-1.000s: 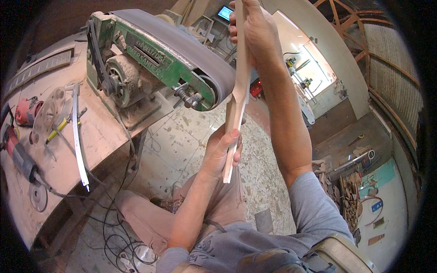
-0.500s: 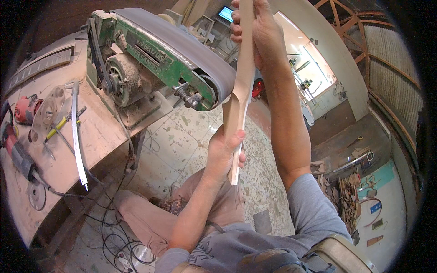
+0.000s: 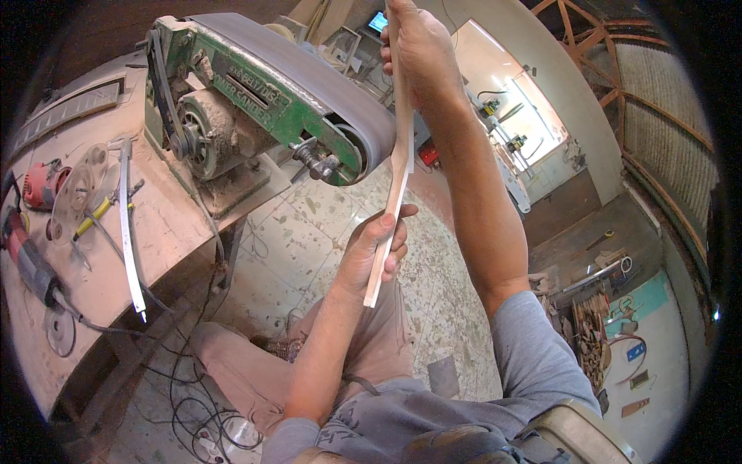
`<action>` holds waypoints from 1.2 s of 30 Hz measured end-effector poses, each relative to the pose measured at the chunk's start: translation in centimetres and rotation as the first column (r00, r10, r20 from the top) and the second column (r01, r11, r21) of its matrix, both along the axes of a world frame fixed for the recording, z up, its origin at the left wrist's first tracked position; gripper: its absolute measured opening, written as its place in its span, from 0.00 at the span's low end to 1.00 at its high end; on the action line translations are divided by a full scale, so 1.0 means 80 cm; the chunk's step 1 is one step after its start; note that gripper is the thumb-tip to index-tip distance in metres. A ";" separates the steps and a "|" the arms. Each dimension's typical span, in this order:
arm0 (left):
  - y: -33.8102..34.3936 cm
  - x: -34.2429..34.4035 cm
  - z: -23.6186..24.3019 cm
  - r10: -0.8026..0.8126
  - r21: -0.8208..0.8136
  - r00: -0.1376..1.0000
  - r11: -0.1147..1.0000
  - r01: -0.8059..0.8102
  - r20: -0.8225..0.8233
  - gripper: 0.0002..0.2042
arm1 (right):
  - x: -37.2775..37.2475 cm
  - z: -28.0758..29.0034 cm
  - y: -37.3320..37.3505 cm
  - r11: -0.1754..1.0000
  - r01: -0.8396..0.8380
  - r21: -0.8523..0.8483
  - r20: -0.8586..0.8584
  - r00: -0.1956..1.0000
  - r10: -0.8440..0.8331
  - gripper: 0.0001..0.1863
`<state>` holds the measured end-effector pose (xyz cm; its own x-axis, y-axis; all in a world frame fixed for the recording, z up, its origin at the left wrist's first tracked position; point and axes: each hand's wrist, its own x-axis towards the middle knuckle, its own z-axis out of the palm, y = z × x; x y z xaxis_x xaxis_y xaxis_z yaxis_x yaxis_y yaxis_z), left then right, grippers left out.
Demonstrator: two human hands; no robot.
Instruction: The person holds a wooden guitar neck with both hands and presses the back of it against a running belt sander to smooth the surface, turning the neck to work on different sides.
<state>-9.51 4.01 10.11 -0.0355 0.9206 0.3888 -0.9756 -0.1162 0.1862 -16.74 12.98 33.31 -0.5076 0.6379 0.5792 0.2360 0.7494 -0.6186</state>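
Observation:
A long, pale wooden piece [image 3: 399, 158], shaped like an instrument neck, is held on edge between my two hands. My left hand [image 3: 363, 251] is closed round its near, lower end, thumb on top. Farther up, my right hand [image 3: 423, 54] grips the far part, whose tip runs out of the picture. The wood's left side lies against or very near the rounded front end of the sanding belt [image 3: 379, 143]. That belt runs round a green belt sander [image 3: 270, 108] mounted on the bench.
On the dusty workbench [image 3: 100, 247] at left lie an angle grinder [image 3: 31, 255], a red power tool [image 3: 45, 184], a clear disc [image 3: 83, 185] and a white metal strip [image 3: 130, 232]. Black cables [image 3: 182, 402] trail to the floor below. Wood offcuts [image 3: 591, 336] are stacked at right.
The wooden piece has shifted left and turned, so its narrow edge shows more. Both hands have moved left with it, keeping their hold.

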 end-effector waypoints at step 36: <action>-0.034 0.112 0.016 0.621 0.035 0.235 0.390 -0.920 -0.748 0.24 | 0.223 0.015 0.047 0.868 -0.449 -0.213 -0.595 0.764 0.249 0.30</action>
